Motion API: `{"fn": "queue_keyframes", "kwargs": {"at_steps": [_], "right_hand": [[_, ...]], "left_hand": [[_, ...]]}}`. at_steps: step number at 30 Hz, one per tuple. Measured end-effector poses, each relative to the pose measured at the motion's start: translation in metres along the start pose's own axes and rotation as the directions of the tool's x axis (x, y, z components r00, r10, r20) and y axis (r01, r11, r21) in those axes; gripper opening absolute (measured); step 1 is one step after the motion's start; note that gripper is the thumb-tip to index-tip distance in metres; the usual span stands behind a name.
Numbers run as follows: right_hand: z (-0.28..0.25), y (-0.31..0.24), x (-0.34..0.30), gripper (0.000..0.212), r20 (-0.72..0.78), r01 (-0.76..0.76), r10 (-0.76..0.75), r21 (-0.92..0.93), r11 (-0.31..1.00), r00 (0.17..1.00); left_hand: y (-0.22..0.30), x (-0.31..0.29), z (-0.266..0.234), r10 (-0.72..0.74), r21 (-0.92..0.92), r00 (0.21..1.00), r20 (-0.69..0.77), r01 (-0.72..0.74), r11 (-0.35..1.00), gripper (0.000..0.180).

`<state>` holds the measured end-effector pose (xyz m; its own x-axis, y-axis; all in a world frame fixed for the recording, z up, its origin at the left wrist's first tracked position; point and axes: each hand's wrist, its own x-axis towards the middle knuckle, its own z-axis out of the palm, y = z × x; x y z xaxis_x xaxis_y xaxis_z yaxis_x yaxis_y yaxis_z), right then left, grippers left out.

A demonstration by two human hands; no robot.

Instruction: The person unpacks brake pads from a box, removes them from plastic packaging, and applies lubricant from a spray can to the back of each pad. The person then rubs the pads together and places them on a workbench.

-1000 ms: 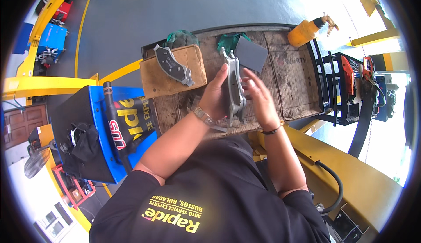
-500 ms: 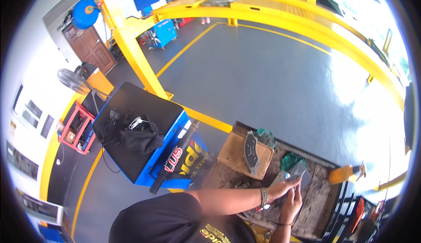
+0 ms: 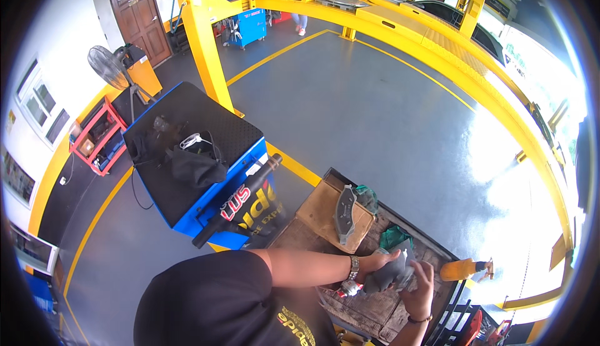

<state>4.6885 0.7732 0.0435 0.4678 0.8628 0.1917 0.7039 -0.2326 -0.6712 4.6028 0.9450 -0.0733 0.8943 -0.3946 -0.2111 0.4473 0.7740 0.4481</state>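
Around you spreads a smooth grey workshop floor [image 3: 300, 115]. Your left hand [image 3: 375, 261] has its fingers closed around dark grey metal brake pads [image 3: 382, 278] (too blurred to count) above the black-rimmed wooden bench [image 3: 381, 316]; your right hand [image 3: 420, 290] curves its fingers beside them, grip unclear. Beyond, a curved grey brake pad [image 3: 344, 215] lies on a brown cardboard box [image 3: 317, 205] near the far-left corner; a yellow plastic spray bottle [image 3: 458, 270] sits by the far-right.

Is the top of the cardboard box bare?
No, a grey brake pad lies across the cardboard box.
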Motion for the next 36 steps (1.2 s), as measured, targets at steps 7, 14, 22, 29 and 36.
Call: {"fn": "queue_keyframes", "kwargs": {"at_steps": [7,14,22,29,36], "right_hand": [[0.009,-0.027,0.013,0.065,0.307,0.239,-0.19,-0.129,0.962,0.932],[0.083,-0.024,0.001,0.071,-0.235,-0.298,0.279,-0.048,0.953,0.931],[0.049,-0.072,0.026,0.069,-0.094,-0.353,0.351,-0.459,0.815,0.932],[0.052,-0.045,0.017,0.067,-0.226,-0.266,0.2,-0.318,0.91,0.953],[0.05,-0.05,0.022,0.071,-0.225,-0.32,0.283,-0.152,0.935,0.932]], "left_hand": [[-0.007,-0.014,0.027,0.106,-0.212,0.988,-0.108,-0.127,0.969,0.061],[0.003,-0.005,0.044,0.323,-0.301,0.915,-0.24,-0.387,0.872,0.055],[0.004,-0.004,0.023,0.508,-0.231,0.856,-0.093,-0.515,0.826,0.056],[0.015,-0.008,0.04,0.414,-0.101,0.9,-0.133,-0.428,0.898,0.063],[0.013,-0.012,0.041,0.407,-0.031,0.886,-0.223,-0.424,0.905,0.058]]}}
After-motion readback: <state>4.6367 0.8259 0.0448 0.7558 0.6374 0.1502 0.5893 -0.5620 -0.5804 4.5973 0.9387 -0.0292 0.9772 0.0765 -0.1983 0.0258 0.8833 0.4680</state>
